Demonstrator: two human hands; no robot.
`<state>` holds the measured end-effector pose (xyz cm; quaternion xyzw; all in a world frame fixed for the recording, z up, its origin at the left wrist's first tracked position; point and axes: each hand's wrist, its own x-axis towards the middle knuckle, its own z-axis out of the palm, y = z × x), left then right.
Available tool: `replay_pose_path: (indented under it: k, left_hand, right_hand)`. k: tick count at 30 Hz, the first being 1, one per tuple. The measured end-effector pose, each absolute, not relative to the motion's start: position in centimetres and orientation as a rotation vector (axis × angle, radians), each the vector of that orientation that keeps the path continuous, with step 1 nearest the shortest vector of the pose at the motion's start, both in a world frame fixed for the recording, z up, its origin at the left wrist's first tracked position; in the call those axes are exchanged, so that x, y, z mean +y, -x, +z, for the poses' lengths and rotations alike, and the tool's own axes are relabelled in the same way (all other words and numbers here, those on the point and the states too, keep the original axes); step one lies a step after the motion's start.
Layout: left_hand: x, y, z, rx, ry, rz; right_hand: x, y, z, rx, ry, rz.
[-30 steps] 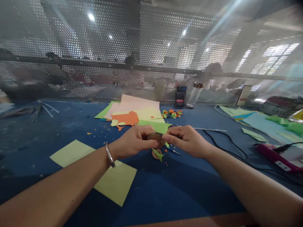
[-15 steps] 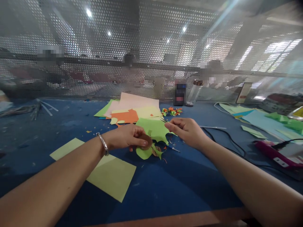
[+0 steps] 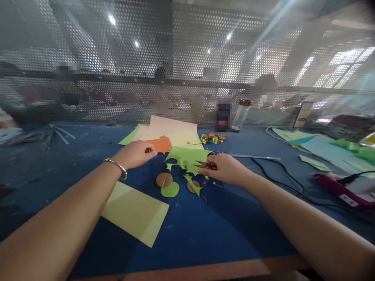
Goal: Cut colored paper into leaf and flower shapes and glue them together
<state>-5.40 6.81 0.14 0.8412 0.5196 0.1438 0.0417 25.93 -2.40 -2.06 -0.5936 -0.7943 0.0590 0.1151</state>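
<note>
In the head view, the left hand (image 3: 138, 153) is at the near edge of the orange paper (image 3: 162, 144), its fingers curled in toward the thumb; whether it pinches the paper cannot be told. A silver bracelet (image 3: 117, 163) circles that wrist. The right hand (image 3: 224, 168) grips small scissors (image 3: 205, 165), blades slightly parted and pointing left, over the ragged lower part of the green sheet (image 3: 190, 154). Nearer the person, a round brown disc (image 3: 164, 180) lies on the blue table (image 3: 216, 226), overlapping a green paper circle (image 3: 170, 190). To its right, a green scrap (image 3: 197, 190) partly covers a second brown disc (image 3: 190, 188). A yellow sheet (image 3: 136, 212) lies below the left forearm, and folded paper bits (image 3: 213, 138) sit beyond the right hand.
</note>
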Motion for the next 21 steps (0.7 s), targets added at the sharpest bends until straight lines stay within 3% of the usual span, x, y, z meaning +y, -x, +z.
replay_pose_path:
  k: [10,16,21]
  left_hand:
    - [11.5,5.2,-4.6,1.968,-2.5,0.409]
    - [14.2,5.7,-2.5,1.969,-2.352,0.273]
    - [17.1,5.4,-0.6,1.843,-2.253,0.448]
  right_hand:
    - [-2.2,-25.3,-2.8,-2.34,1.78,0.189]
    - [-2.0,-25.2,-2.7,-2.341,1.772,0.205]
    - [-2.1,-25.2,-2.6,-2.331,1.772,0.196]
